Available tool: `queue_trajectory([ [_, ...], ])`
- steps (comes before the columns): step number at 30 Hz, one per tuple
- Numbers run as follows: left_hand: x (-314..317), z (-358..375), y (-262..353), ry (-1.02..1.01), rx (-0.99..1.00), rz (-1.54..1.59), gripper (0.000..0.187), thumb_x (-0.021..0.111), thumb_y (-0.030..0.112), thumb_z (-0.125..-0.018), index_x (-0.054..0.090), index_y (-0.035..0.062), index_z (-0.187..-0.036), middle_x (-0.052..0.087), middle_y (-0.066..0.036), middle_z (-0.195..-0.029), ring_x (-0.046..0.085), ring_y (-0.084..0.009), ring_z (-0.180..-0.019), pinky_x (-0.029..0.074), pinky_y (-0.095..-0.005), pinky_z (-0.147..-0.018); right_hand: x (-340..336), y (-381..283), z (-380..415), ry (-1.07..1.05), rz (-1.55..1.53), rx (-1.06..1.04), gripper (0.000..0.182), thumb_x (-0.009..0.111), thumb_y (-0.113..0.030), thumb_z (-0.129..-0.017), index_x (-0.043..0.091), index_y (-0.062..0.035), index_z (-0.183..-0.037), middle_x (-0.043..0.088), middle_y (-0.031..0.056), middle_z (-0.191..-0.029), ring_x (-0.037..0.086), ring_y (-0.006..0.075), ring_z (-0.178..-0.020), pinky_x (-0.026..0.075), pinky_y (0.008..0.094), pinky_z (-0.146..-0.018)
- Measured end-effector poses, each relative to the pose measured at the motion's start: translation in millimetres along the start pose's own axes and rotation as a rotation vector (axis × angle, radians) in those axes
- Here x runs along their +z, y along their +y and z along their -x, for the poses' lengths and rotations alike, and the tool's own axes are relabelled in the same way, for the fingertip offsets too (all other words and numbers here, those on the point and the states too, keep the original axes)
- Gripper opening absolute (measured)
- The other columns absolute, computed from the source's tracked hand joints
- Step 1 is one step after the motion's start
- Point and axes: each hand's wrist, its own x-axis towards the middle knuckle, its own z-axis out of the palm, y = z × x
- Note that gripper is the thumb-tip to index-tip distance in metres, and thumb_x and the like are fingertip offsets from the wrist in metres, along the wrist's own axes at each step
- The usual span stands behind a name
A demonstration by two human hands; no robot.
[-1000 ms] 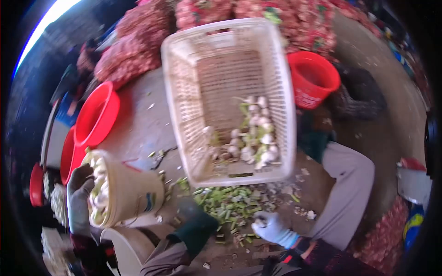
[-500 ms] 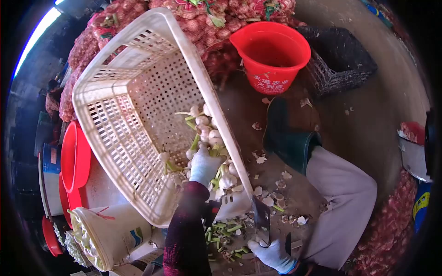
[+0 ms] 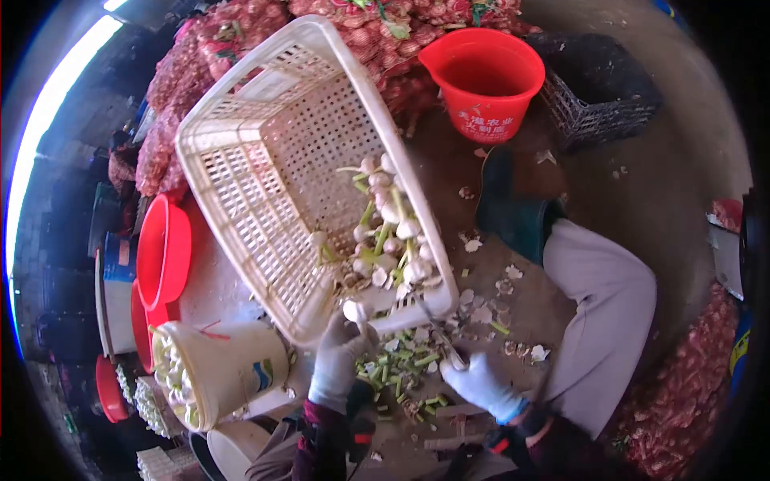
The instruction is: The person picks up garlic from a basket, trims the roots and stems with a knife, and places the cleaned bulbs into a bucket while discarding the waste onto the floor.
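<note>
You are at the handling of a single bulb: your left hand (image 3: 337, 365), in a pale knitted glove, has its grip closed around one white garlic bulb (image 3: 354, 310) just outside the near rim of the off-white, slatted plastic crate (image 3: 321, 132). Your right hand (image 3: 481, 386), gloved alike, has its grip closed on one metal cutting tool (image 3: 451, 353), the blade pointing toward that rim. Bringing bulb and blade together would call for a steady left grip, with the fingertips clear of the edge. More than ten stemmed bulbs (image 3: 389, 208) lie heaped in the crate; they overlap too much for an exact count. Around you are one cream bucket (image 3: 237, 369) holding pale bulbs, one spouted red bucket (image 3: 485, 88), one black lattice crate (image 3: 601, 120), and many green stem pieces (image 3: 401, 377), too scattered to count.
</note>
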Motion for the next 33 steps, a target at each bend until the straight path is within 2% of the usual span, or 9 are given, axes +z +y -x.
queue_trajectory([
  [4,22,81,1,0.062,-0.017,0.217,0.047,0.057,-0.004,-0.077,0.047,0.0002,-0.123,0.061,-0.008,-0.095,0.057,-0.013,-0.077,0.048,-0.0252,-0.069,-9,-25,8,-0.182,0.137,-0.284,0.021,0.07,-0.019,-0.069,0.057,-0.0086,-0.082,0.06,0.0116,-0.073,0.062,0.0345,-0.066,0.048,0.0446,-0.056],
  [12,10,146,-26,0.243,0.118,0.012,0.04,0.062,0.006,-0.077,0.046,0.0015,-0.113,0.058,-0.008,-0.099,0.06,-0.0135,-0.087,0.051,-0.0259,-0.074,-2,-38,47,-0.336,0.27,-0.516,0.019,0.067,-0.01,-0.062,0.055,-0.011,-0.077,0.056,0.008,-0.071,0.06,0.0324,-0.064,0.047,0.0434,-0.055],
  [21,-8,127,-68,0.412,0.131,0.033,0.046,0.07,0.034,-0.077,0.05,0.0005,-0.102,0.057,-0.004,-0.089,0.056,-0.0099,-0.082,0.048,-0.0235,-0.072,28,-2,39,-0.419,0.28,-0.435,0.011,0.058,-0.009,-0.069,0.056,-0.0111,-0.079,0.058,0.0099,-0.071,0.061,0.0329,-0.065,0.048,0.0439,-0.055],
  [23,-13,129,-72,0.394,0.126,-0.074,0.044,0.073,0.027,-0.074,0.051,0.0002,-0.101,0.056,-0.003,-0.087,0.054,-0.0101,-0.079,0.046,-0.0236,-0.072,39,13,37,-0.468,0.317,-0.364,0.009,0.057,-0.012,-0.071,0.059,-0.0108,-0.08,0.063,0.0116,-0.072,0.064,0.0332,-0.07,0.05,0.0438,-0.058],
  [24,-13,126,-69,0.377,0.15,-0.127,0.043,0.074,0.024,-0.073,0.051,0.0,-0.1,0.056,-0.003,-0.086,0.054,-0.0102,-0.078,0.045,-0.0236,-0.073,44,27,30,-0.562,0.522,-0.149,0.014,0.057,-0.014,-0.072,0.064,-0.0112,-0.084,0.065,0.0146,-0.072,0.065,0.0346,-0.071,0.051,0.0442,-0.062],
  [26,-10,128,-53,0.363,0.355,-0.218,0.04,0.075,0.016,-0.072,0.052,-0.0005,-0.1,0.056,-0.003,-0.087,0.054,-0.0106,-0.079,0.045,-0.0238,-0.074,45,45,30,-0.524,0.494,-0.085,0.022,0.056,-0.016,-0.072,0.067,-0.0112,-0.09,0.065,0.0169,-0.072,0.065,0.0362,-0.069,0.051,0.0456,-0.063],
  [28,0,124,-43,0.373,0.317,0.231,0.04,0.074,0.009,-0.073,0.053,-0.0017,-0.104,0.057,-0.004,-0.09,0.055,-0.0114,-0.08,0.046,-0.025,-0.077,43,31,28,-0.499,0.407,0.065,0.025,0.056,-0.018,-0.074,0.067,-0.0093,-0.095,0.065,0.0195,-0.076,0.065,0.0372,-0.073,0.051,0.0473,-0.067],
  [31,-4,126,-46,0.38,0.269,0.152,0.046,0.069,0.0,-0.076,0.049,-0.0007,-0.117,0.057,-0.005,-0.099,0.056,-0.0129,-0.084,0.048,-0.0279,-0.079,29,-7,42,-0.552,0.377,0.126,0.023,0.059,-0.019,-0.073,0.065,-0.0074,-0.091,0.066,0.0193,-0.078,0.065,0.037,-0.076,0.051,0.0453,-0.07],
  [33,-3,124,-51,0.408,0.251,0.195,0.047,0.069,0.0,-0.076,0.048,0.0002,-0.118,0.057,-0.005,-0.101,0.056,-0.0132,-0.086,0.049,-0.0282,-0.079,38,-11,52,-0.384,0.089,0.073,0.014,0.06,-0.019,-0.076,0.062,-0.0057,-0.081,0.062,0.0185,-0.069,0.062,0.0379,-0.066,0.048,0.0436,-0.059],
])
